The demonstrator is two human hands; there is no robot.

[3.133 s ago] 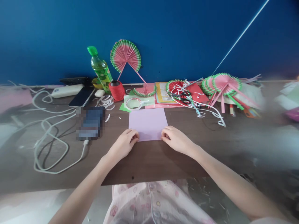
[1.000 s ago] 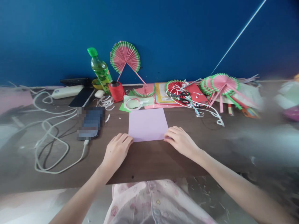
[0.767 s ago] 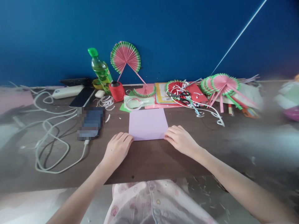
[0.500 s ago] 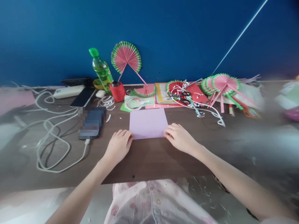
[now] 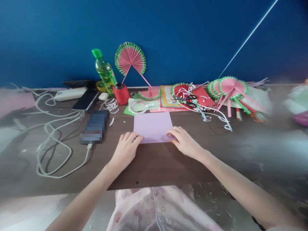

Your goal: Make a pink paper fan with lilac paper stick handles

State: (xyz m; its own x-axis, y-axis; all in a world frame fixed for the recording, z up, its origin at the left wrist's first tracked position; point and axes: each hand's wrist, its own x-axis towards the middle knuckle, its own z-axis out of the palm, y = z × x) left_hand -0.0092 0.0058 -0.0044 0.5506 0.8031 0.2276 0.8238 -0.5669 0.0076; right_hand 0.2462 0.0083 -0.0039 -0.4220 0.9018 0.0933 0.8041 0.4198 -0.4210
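A sheet of light purple paper [image 5: 153, 125] lies on the dark wooden table [image 5: 158, 165] in front of me. At its near left corner is my left hand [image 5: 127, 146], fingers bent and thumb along the near edge, gripping the paper. My right hand [image 5: 185, 141] grips the near right corner, with the index finger on top and the thumb by the near edge. Both fingertips reach slightly inward over the sheet. A narrow strip along the near edge looks slightly raised or folded; I cannot tell which.
Behind the paper lie a tape roll [image 5: 138, 107], scissors [image 5: 189, 100] and white paper strips. Pleated paper fans [image 5: 130, 57] lean on the blue wall or lie [image 5: 232, 86] at right. A green bottle [image 5: 105, 72], red thread spool [image 5: 121, 93], phone [image 5: 95, 126] and white cable [image 5: 64, 175] are left.
Both hands have shifted a little inward along the near edge of the purple paper. The thumbs and index fingers now sit farther over the sheet. The paper stays in place.
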